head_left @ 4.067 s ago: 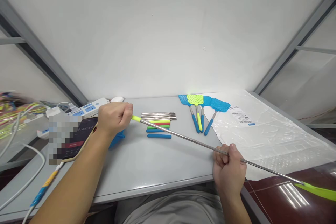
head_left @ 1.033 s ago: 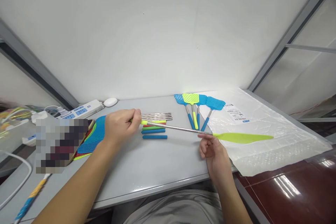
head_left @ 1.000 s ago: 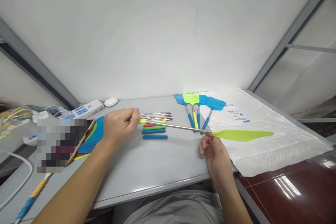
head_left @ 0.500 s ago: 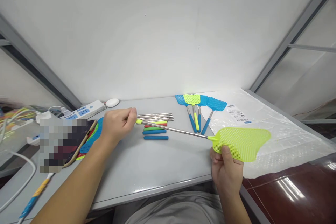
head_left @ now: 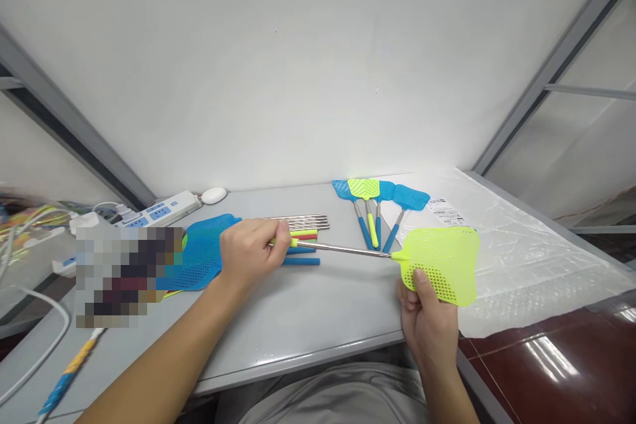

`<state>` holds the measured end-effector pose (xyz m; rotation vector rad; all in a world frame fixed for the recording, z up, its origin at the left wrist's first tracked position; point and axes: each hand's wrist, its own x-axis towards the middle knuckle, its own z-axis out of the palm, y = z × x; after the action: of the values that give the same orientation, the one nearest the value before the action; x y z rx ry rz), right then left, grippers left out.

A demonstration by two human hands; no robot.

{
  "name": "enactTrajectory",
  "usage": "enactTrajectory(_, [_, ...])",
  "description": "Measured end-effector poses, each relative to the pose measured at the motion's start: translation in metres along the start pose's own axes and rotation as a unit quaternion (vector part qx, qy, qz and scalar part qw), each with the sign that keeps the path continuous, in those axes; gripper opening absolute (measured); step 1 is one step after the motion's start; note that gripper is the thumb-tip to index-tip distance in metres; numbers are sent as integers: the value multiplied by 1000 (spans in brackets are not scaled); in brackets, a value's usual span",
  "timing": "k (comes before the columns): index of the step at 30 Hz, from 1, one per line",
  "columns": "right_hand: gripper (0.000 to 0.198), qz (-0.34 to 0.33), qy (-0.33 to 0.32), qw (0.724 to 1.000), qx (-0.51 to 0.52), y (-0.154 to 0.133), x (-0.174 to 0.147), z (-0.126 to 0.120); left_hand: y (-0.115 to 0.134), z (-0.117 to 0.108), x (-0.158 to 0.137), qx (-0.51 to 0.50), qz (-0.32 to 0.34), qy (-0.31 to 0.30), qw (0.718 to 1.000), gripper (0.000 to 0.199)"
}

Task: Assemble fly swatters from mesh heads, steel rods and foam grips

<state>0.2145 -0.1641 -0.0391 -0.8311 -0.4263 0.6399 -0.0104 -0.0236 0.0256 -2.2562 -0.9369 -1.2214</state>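
A yellow-green fly swatter (head_left: 447,255) with a silver telescopic rod stretches between my two hands. My left hand (head_left: 254,248) is closed round its yellow-green handle, most of which the fingers hide. At the other end, my right hand (head_left: 430,318) pinches the lower edge of the perforated head, thumb on top. Behind the rod lie several loose metal rods (head_left: 315,220) and coloured handle sleeves, among them a blue sleeve (head_left: 303,262). Left of my left hand lies a blue swatter head (head_left: 203,252), with other coloured heads partly under it.
Several blue and yellow-green swatters (head_left: 368,212) lie fanned out at the back of the table (head_left: 318,318). White plastic packaging (head_left: 527,265) covers the right side. At the left are a power strip (head_left: 169,207), cables and a blurred patch.
My left hand has moved right, toward my right hand, and the visible rod has become shorter. The swatter head has turned more squarely toward me. More of the blue head at left shows.
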Motion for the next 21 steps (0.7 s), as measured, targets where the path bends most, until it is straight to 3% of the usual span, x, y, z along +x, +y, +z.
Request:
enactTrajectory(9, [28, 59, -33, 996, -63, 14, -19, -3, 38, 8, -7, -76, 46, -39, 995, 38])
enactTrajectory(13, [28, 80, -38, 994, -64, 15, -17, 0, 34, 7, -8, -71, 71, -76, 992, 36])
enactTrajectory(21, [35, 93, -37, 995, 20, 11, -8, 10, 35, 4, -4, -61, 181, -165, 968, 19])
